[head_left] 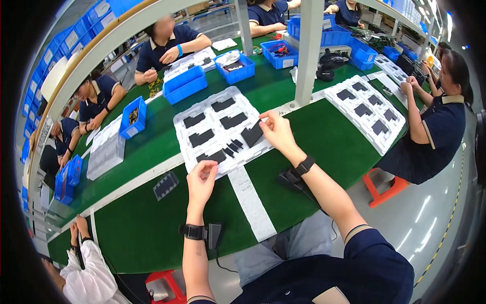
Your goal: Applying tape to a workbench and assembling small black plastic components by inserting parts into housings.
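Note:
A white moulded tray [181, 133] lies on the green table before me, with several black flat pieces [221, 105] in its pockets. Several small black strips [232, 147] lie near its front middle. At the tray's right side, my right hand [278, 133] has its thumb and forefinger closed at the edge of a slightly tilted black flat piece [251, 136]. My left hand [200, 183] hovers by the tray's front left edge, fingers curled with a gap to the thumb and nothing visible between them. Closest to it is another black piece [211, 156] in the front left pocket.
A dark panel [166, 186] lies left of the tray. White tape [251, 203] runs toward me. A second white tray [367, 112] is at right, beside a seated co-worker [439, 126]. Blue bins [185, 85] and a white post [307, 55] stand beyond; more people sit across.

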{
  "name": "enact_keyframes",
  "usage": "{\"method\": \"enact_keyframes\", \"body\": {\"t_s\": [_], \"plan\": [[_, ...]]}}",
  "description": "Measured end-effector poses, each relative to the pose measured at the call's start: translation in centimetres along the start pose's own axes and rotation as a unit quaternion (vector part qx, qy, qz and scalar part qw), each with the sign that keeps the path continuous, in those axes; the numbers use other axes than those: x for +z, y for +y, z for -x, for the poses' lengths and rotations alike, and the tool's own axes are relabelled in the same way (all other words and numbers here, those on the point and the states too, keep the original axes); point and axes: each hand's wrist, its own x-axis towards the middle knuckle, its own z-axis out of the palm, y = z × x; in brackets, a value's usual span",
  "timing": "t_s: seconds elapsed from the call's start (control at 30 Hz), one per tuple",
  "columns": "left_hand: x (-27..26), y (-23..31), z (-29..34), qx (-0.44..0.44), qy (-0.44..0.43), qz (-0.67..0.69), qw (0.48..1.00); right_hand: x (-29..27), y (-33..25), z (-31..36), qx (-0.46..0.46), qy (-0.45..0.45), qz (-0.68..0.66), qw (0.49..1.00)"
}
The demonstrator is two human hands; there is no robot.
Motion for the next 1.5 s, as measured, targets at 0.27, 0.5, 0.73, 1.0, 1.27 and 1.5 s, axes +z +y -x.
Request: {"method": "enact_keyframes", "body": {"t_s": [0.27, 0.5, 0.73, 1.0, 1.27, 1.5], "plan": [[0.2, 0.0, -0.1, -0.015, -0.008, -0.01, 1.0, 0.6, -0.2, 0.8, -0.019, -0.034, 0.064, 0.997], [0.3, -0.8, -0.2, -0.008, -0.009, 0.003, 1.0, 0.6, 0.6, 1.2, -0.095, -0.055, 0.179, 0.978], [0.4, -0.5, -0.3, 0.023, 0.001, -0.025, 0.999, 0.8, 0.0, 1.2, -0.05, -0.094, 0.093, 0.99], [0.6, 0.8, 0.1, 0.057, -0.015, -0.093, 0.994, 1.5, 0.6, 1.9, -0.114, -0.119, 0.214, 0.963], [0.6, 1.5, 0.5, 0.051, -0.066, -0.11, 0.99, 1.5, 0.1, 2.6, -0.125, -0.127, 0.245, 0.953], [0.7, 1.6, 0.4, 0.071, -0.107, -0.122, 0.984, 2.3, -0.2, 2.9, -0.193, -0.162, 0.138, 0.958]]}}
